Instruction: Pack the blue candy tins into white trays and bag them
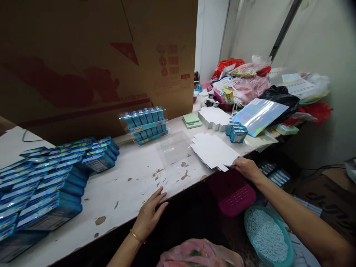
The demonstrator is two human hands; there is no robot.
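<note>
Two hands: well apart; left hand (150,215) is just loose at the front edge of the surface (133,189), fingers spread, nothing in it
Right hand (246,168): fingers curled at the near right corner of the white card cutouts (214,150), touching; honestly can't tell if they're pinching one
White cutouts: lying flat in a messy pile near the front edge, clear plastic sheet (174,148) just left of them
Behind the pile: another white stack (214,115), plus a pale green gadget (191,121)
Blue boxes: a few (237,132) right of the cutouts, loads more in rows (55,174) far left, and a plastic-wrapped pack (146,124) by the big cardboard box (97,66)
Down below: magenta basket (237,202), teal basin (289,244) full of pale bits
</note>
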